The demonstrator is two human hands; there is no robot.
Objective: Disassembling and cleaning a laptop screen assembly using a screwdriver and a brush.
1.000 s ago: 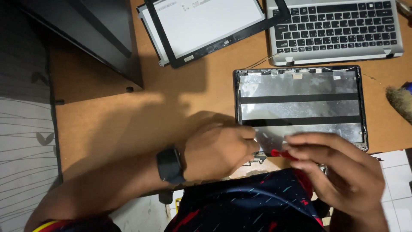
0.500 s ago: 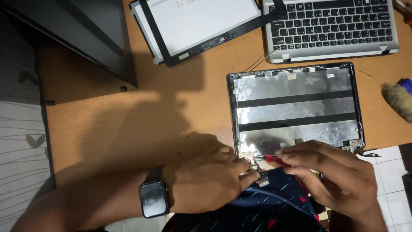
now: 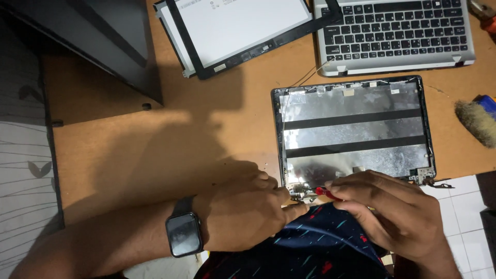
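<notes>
One laptop lid back cover (image 3: 356, 132), lined with silver foil and crossed by two black strips, lies at the near edge of the wooden desk (image 3: 155, 150); against the frames before, it sits a little further right and higher in view, and both hands have stayed at its near left hinge corner. The right hand (image 3: 392, 214) has its fingers closed around one red-handled screwdriver (image 3: 326, 193), tip at the hinge. The left hand (image 3: 243, 214), wearing one smartwatch (image 3: 183, 234), is curled with a fingertip pressed beside the hinge. Further off lie one bare display panel (image 3: 243, 28), one keyboard base (image 3: 395, 33) and one brush (image 3: 476, 121).
</notes>
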